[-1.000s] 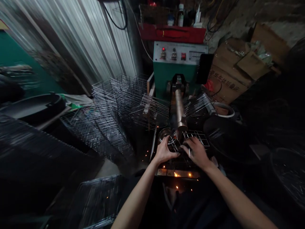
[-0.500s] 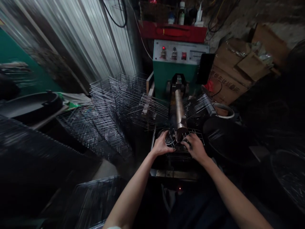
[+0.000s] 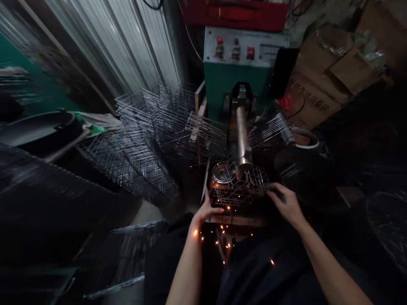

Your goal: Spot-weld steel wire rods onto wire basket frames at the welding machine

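A wire grid piece [image 3: 232, 195] lies under the metal rod [image 3: 243, 135] of a green machine [image 3: 219, 80]. Round wire rings [image 3: 223, 173] show at its left part. Orange sparks are scattered below the rod and over my left forearm. My left hand [image 3: 206, 210] is at the lower left corner of the grid, thumb and fingers spread, holding nothing. On the right, my right hand [image 3: 284, 201] is beside the grid's right end, its fingers bent together and dark at the tips; whether they pinch a wire is too blurred to tell.
Stacked wire racks [image 3: 140, 140] stand left of the machine. A black pan-like tray [image 3: 41, 131] is at the far left. Behind on the right are cardboard boxes [image 3: 314, 93], with a round white rim [image 3: 305, 137] in front. A red case [image 3: 235, 15] sits above the machine.
Both hands have moved down and outward from the rod's tip, the left to the lower left, the right to the right. Sparks have appeared. The view has tilted down.
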The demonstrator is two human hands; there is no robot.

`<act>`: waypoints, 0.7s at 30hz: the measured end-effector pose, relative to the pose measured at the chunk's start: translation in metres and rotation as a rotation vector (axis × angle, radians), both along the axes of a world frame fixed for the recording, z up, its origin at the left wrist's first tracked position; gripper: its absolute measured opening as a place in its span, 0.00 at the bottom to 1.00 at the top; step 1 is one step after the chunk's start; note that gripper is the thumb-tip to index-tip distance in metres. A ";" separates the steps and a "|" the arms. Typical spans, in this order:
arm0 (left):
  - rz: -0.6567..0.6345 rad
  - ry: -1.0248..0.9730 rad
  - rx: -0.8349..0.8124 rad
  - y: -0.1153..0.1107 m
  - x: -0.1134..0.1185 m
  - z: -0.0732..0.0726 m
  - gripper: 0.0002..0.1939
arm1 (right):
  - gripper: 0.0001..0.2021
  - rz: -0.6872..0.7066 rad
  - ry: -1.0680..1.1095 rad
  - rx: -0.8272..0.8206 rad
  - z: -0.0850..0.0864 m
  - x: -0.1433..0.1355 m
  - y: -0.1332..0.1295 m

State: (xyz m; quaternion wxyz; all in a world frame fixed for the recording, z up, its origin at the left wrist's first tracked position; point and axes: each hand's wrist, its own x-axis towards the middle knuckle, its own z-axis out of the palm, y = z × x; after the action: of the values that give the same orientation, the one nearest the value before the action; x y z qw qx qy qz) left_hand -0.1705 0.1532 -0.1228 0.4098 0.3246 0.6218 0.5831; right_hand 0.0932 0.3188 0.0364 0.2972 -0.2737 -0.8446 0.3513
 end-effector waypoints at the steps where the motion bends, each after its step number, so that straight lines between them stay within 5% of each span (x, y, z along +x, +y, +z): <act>1: -0.007 -0.150 0.008 0.002 0.010 -0.011 0.73 | 0.10 -0.033 0.003 -0.077 -0.001 0.009 -0.004; 5: -0.005 -0.299 0.043 0.020 0.035 -0.028 0.63 | 0.18 -0.154 0.093 -0.372 -0.004 0.029 -0.023; 13: 0.062 -0.315 0.143 0.024 0.026 -0.019 0.56 | 0.19 -0.149 0.144 -0.499 0.013 0.023 -0.042; 17: 0.105 -0.269 0.124 -0.002 0.015 0.003 0.55 | 0.18 0.108 0.107 -0.551 0.031 0.021 -0.055; 21: 0.151 -0.124 0.098 -0.058 0.001 0.041 0.51 | 0.17 0.399 0.033 -0.496 0.061 0.023 -0.074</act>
State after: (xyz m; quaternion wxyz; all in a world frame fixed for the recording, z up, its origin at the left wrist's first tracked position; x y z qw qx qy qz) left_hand -0.1691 0.0956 -0.0817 0.3859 0.2597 0.5887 0.6611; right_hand 0.1165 0.2444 0.0977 0.1605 -0.1609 -0.7653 0.6023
